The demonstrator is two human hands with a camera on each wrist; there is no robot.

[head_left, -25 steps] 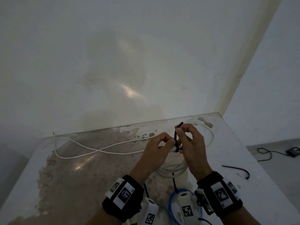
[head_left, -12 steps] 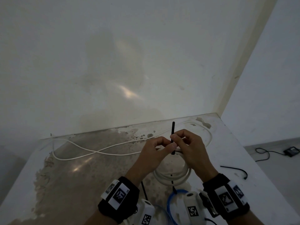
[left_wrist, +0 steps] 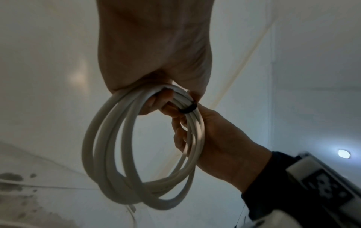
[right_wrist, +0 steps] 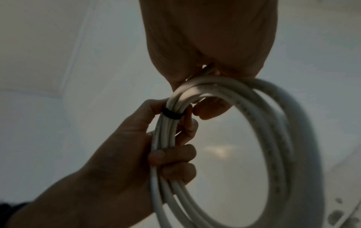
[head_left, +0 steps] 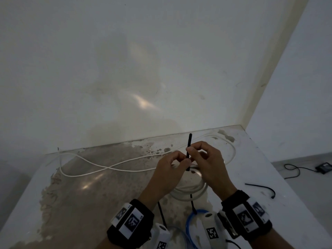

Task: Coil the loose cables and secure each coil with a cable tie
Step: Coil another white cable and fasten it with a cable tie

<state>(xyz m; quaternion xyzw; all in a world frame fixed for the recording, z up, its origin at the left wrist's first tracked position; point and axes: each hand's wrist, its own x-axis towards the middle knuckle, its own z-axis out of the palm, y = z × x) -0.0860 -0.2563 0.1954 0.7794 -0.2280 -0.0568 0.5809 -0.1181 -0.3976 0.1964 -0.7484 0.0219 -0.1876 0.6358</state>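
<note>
A white cable coil (head_left: 190,192) hangs above the table (head_left: 251,159), gripped at its top by both hands. My left hand (head_left: 177,161) curls its fingers round the bundled strands (right_wrist: 168,138). A black cable tie (head_left: 188,150) is looped round those strands as a tight band (left_wrist: 187,109), its tail sticking straight up. My right hand (head_left: 194,151) pinches that tail between thumb and forefinger, just above the band. The rest of the white cable (head_left: 107,166) trails loose across the table to the left.
A spare black cable tie (head_left: 261,187) lies on the table to the right. A blue cable coil (head_left: 188,221) and more black ties (head_left: 161,212) lie near the front edge. The wall runs along the table's back; a black adapter (head_left: 323,168) lies on the floor at the right.
The tie's tail, bent over a second ago, now stands straight up between the fingers. Both hands have stayed together on the coil.
</note>
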